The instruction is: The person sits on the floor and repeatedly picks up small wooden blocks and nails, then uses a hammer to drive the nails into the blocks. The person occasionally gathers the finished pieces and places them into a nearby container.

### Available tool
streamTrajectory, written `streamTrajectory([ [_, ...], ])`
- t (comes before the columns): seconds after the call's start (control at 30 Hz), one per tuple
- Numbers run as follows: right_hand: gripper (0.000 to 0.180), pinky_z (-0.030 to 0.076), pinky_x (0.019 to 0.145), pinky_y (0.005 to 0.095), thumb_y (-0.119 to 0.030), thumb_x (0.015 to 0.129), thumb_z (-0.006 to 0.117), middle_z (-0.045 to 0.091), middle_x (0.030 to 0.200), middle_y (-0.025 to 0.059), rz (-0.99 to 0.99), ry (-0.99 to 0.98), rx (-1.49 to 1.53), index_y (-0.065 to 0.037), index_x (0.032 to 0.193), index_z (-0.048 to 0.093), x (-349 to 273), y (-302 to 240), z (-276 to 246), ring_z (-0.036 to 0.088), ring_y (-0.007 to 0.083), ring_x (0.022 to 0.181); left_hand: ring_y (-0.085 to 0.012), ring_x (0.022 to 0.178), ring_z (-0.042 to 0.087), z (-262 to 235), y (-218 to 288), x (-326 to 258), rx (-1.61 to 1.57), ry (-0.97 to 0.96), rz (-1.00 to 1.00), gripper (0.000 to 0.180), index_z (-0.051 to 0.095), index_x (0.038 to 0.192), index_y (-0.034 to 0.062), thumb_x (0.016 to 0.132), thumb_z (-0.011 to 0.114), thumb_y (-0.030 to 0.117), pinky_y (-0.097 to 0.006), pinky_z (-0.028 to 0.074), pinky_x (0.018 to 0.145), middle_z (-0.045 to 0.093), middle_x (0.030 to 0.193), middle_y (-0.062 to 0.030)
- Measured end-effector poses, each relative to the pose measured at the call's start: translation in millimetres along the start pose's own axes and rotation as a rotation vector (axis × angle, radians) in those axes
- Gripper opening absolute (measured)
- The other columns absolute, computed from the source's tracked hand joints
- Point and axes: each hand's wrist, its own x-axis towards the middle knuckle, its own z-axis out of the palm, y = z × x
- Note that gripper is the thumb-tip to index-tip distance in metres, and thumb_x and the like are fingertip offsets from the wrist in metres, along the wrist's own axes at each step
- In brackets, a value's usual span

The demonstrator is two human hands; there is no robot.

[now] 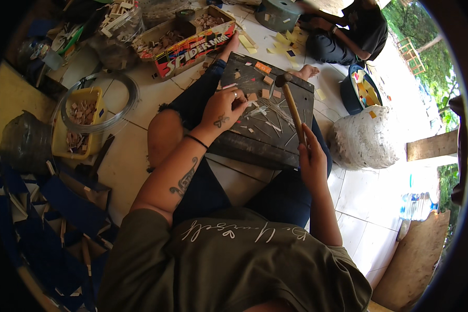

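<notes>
My right hand [313,158] is wrapped around the lower wooden handle of a hammer [293,109], its dark head tilted up over the far right part of a black low worktable [239,141]. My left hand [222,110] rests at the table's left side, a ring on one finger, thumb and fingertips pinched together. Beside those fingertips lies a small brown square piece [252,97]; whether something thin is in the pinch cannot be made out. More brown squares [265,93] lie farther right. Thin pale strips and wires [268,115] are scattered across the middle. An orange piece [263,66] sits at the far edge.
A printed box [195,51] of small brown pieces stands far left. A wire coil [132,99] lies over a yellow container [77,147]. Blue-and-white pieces [80,197] pile up at near left. Another person [348,34] sits far right, near a blue bucket [350,92] and a wrapped bundle [366,138].
</notes>
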Motion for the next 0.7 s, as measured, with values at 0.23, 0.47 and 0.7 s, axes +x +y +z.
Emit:
streamTrajectory([
  [0.23,0.048,0.047,0.09,0.037,-0.005,0.095,0.051,0.064,0.113,0.0199,-0.022,-0.116,-0.026,-0.013,0.143,0.046,-13,-29,-6,0.063,0.0365,0.1,-0.0241,0.068,0.066,2,3,-3,0.035,0.045,0.03,0.014,0.064,0.076,0.003,0.082,0.072,0.012,-0.034,0.051,0.062,0.063,0.073,-0.0084],
  [0.47,0.05,0.048,0.089,0.04,-0.004,0.095,0.05,0.064,0.108,0.0206,-0.149,-0.055,-0.035,-0.014,0.143,0.046,-17,-46,-7,0.064,0.0379,0.1,-0.0271,0.067,0.063,4,6,-5,0.064,0.083,0.082,0.014,0.062,0.076,0.0032,0.083,0.07,0.011,-0.035,0.05,0.06,0.061,0.075,-0.0081],
  [0.7,0.054,0.051,0.083,0.0403,-0.002,0.094,0.049,0.063,0.107,0.0191,-0.118,-0.109,-0.105,-0.017,0.145,0.044,-21,-53,-5,0.065,0.0382,0.091,-0.027,0.067,0.063,3,7,-3,0.019,0.069,0.068,0.015,0.061,0.076,0.0002,0.086,0.067,0.009,-0.035,0.05,0.063,0.06,0.072,-0.0105],
])
